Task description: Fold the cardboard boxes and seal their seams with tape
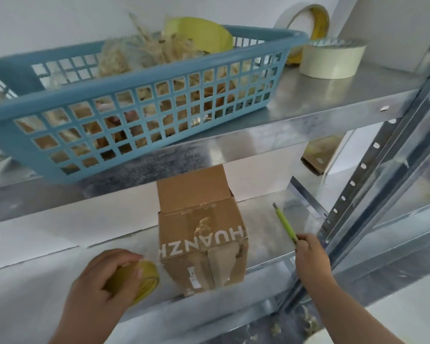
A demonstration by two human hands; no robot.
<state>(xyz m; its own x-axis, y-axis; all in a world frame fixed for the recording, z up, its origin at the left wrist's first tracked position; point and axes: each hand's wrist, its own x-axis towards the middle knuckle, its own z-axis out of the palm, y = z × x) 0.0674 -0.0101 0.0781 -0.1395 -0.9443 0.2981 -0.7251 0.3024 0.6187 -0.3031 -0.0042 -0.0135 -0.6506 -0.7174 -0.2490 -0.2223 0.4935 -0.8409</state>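
A small brown cardboard box (204,239) with white lettering stands on the lower metal shelf (60,276), one flap raised at its back and clear tape across its top. My left hand (104,279) grips a roll of yellowish tape (139,279) just left of the box. To the right of the box, my right hand (310,256) holds a green utility knife (286,223) by its near end, the tip pointing up and away.
On the upper shelf sits a blue plastic basket (139,112) full of crumpled tape scraps. Two more tape rolls (330,58) stand beside it at the right. A perforated steel upright (372,175) runs along the right. Another box (320,155) lies further back.
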